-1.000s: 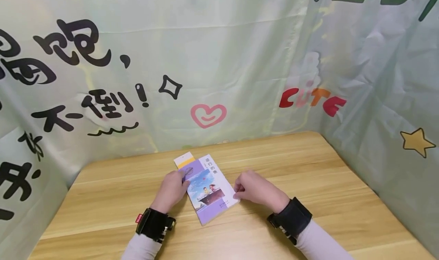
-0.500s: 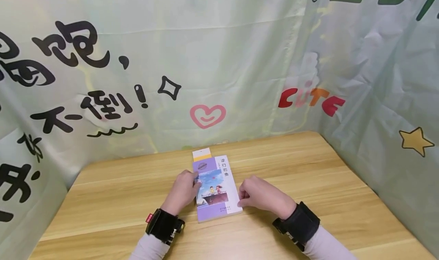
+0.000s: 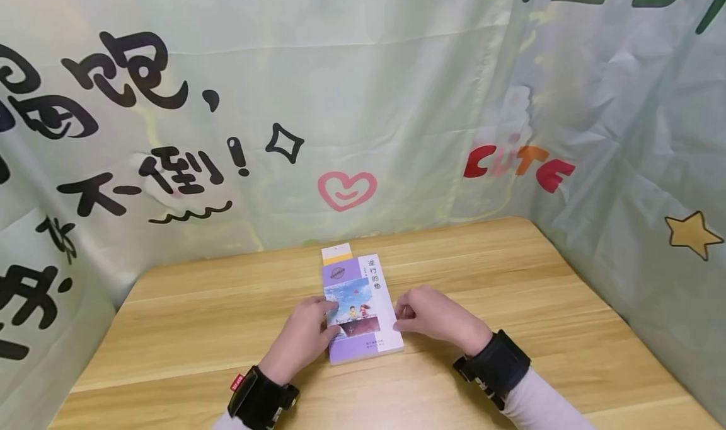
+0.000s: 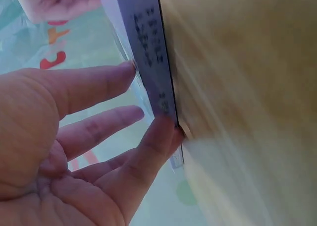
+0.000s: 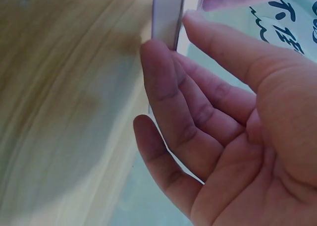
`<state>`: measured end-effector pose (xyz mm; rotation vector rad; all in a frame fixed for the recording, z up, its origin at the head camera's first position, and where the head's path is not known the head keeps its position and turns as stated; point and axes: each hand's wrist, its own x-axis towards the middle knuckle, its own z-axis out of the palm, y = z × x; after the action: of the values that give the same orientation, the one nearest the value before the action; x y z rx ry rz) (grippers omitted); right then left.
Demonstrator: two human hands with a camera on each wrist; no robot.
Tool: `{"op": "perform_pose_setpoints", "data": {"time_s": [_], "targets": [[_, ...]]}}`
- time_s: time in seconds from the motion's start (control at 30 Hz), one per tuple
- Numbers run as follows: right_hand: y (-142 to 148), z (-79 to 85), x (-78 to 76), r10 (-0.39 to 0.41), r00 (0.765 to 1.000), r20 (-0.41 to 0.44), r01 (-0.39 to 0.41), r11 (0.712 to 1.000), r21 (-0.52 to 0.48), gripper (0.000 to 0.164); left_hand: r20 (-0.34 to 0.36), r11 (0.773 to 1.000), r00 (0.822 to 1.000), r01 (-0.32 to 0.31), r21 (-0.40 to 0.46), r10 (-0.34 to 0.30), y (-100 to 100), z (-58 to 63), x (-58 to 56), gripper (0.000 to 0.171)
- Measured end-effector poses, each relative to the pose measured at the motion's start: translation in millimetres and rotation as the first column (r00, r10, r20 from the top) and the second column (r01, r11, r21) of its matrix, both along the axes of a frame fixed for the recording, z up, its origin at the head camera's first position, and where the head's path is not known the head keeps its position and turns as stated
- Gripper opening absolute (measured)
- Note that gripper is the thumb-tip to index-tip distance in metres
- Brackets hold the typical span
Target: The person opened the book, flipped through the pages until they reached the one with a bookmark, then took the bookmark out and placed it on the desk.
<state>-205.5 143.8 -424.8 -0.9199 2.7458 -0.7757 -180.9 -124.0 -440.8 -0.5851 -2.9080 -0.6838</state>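
Note:
A purple and white paperback book (image 3: 351,348), with a picture of two children on its cover, lies flat on the table, its bottom edge towards me. A white and yellow strip (image 3: 337,254) sticks out past its top edge. My left hand (image 3: 303,335) holds the book's left side, thumb and index finger over the cover. In the left wrist view, another fingertip reaches across the lettered spine (image 4: 148,52). On the opposite side, my right hand (image 3: 439,319) pinches the book's right edge lightly; the right wrist view shows a fingertip against the pale page edge (image 5: 167,18).
The light wooden table (image 3: 227,316) is backed by a pale green curtain (image 3: 397,102) printed with dark lettering, a pink heart and a star. Black bands (image 3: 496,367) are strapped round both wrists.
The book and its strip have turned from slanted to nearly upright and slid slightly right. My left hand moved right, then nearer the book's lower part. My right hand followed the edge rightward.

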Motion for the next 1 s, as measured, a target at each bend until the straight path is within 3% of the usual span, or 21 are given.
{"op": "perform_pose_setpoints", "data": {"time_s": [0.2,0.47,1.0], "targets": [[-1.7,-5.7,-5.9,-0.026,0.999,-0.031,0.025,1.0,-0.013,0.007,-0.006,1.0,1.0,0.011,0.007,-0.01,0.1,-3.7,7.2,0.026],[-0.7,-5.7,-7.1,-0.018,0.999,-0.038,0.018,1.0,-0.01,0.008,0.014,0.998,0.998,0.054,-0.01,-0.054,3.0,-2.5,12.2,0.035],[1.2,-2.0,-7.0,-0.012,1.0,-0.012,0.012,1.0,-0.024,0.007,-0.034,0.996,0.997,0.073,-0.042,-0.074,6.9,-3.0,16.5,0.041]]}}
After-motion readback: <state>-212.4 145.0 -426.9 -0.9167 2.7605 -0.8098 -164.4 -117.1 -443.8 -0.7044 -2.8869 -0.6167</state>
